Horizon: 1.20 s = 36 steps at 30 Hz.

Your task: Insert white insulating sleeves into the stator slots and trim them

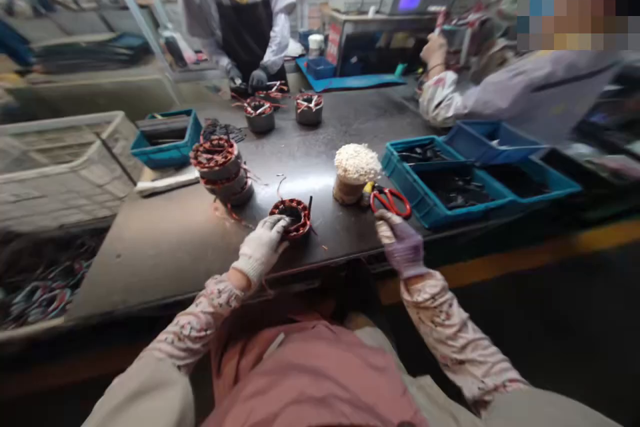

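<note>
My left hand (263,243), in a whitish knit glove, grips the left rim of a motor stator (300,223) with copper windings. The stator rests near the table's front edge; a short black piece stands up at its right side. My right hand (404,243), gloved with purple on it, has its fingers curled just below the red-handled scissors (393,203). Whether its fingertips touch the handles, or hold anything small, I cannot make out. Beside the scissors stands a brown spool-like base (347,191) topped by a bushy cream-white bundle (357,163).
Stacked stators (227,177) stand left on the table (165,220); two more (260,117) sit farther back. Blue-green bins (430,203) with dark parts line the right edge. Another bin (167,153) is at left. One co-worker (245,20) works opposite, another (500,93) at right.
</note>
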### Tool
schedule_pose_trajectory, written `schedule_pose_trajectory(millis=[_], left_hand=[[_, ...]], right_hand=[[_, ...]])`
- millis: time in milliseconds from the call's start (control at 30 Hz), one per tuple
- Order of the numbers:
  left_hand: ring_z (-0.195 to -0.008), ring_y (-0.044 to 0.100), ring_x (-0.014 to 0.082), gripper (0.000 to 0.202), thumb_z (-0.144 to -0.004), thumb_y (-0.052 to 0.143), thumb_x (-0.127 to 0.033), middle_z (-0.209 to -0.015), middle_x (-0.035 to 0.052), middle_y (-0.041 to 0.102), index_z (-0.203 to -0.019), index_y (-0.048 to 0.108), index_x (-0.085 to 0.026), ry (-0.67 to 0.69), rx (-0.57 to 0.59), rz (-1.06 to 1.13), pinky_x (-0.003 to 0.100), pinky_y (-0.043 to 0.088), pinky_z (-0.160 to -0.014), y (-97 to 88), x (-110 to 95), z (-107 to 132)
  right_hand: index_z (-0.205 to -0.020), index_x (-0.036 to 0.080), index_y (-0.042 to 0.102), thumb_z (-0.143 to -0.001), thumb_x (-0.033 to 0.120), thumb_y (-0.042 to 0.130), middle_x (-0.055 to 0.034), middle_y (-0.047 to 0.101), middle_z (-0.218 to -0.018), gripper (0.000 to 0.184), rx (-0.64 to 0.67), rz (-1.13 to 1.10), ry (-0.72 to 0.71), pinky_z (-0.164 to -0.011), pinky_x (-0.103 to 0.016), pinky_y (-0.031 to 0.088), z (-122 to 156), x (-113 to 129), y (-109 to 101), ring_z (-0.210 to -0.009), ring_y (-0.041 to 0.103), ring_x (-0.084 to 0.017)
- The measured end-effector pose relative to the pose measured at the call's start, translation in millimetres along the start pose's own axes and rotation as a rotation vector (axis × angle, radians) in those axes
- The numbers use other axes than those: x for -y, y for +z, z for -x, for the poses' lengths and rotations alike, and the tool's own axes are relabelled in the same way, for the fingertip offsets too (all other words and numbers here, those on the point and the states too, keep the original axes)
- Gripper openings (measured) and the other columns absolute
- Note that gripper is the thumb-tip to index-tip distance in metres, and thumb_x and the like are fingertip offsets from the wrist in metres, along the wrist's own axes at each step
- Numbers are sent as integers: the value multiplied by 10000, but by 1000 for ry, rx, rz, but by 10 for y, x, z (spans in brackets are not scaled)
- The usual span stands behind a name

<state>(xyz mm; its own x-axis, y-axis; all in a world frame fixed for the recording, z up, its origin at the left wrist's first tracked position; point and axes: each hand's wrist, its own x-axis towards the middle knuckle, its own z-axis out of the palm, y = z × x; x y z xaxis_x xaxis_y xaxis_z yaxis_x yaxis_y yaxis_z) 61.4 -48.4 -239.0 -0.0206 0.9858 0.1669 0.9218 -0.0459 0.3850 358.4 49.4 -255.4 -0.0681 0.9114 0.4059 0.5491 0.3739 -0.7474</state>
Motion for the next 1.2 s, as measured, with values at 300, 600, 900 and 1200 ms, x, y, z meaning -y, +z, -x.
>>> schedule_pose_trajectory(millis=[300,600,900,1200], left_hand=[[-917,700,213,169,-676,720,-287,-940,13,749,-843,749,-299,15,178,293,305,506,-921,-516,186,-213],[-1142,599,354,456,-739,741,-255,-1172,176,673,-1180,665,-167,198,471,-531,449,494,-901,-470,-299,-330],[-1074,641,277,343,-830,687,-383,-1133,89,693,-1135,688,-225,197,428,-382,376,502,-890,-455,-124,-282],[-1203,538,285,444,-820,698,-396,-1280,112,627,-1219,642,-208,244,230,-266,434,404,-1019,-339,-115,-229]], right_hand=[[-1142,137,670,-904,463,467,-183,652,-1099,452,-33,129,-208,-965,-408,454,-651,14,9,-1038,595,-286],[-1060,199,731,-911,407,538,-144,634,-1097,320,49,652,-435,-795,-375,347,-967,554,374,-936,502,-255],[-960,193,751,-889,331,569,-133,672,-987,240,-107,588,-513,-793,-387,379,-1018,336,411,-882,534,-248],[-967,211,695,-934,382,551,-63,671,-800,226,-259,-207,-551,-645,-372,507,-1205,253,-48,-681,631,-202]])
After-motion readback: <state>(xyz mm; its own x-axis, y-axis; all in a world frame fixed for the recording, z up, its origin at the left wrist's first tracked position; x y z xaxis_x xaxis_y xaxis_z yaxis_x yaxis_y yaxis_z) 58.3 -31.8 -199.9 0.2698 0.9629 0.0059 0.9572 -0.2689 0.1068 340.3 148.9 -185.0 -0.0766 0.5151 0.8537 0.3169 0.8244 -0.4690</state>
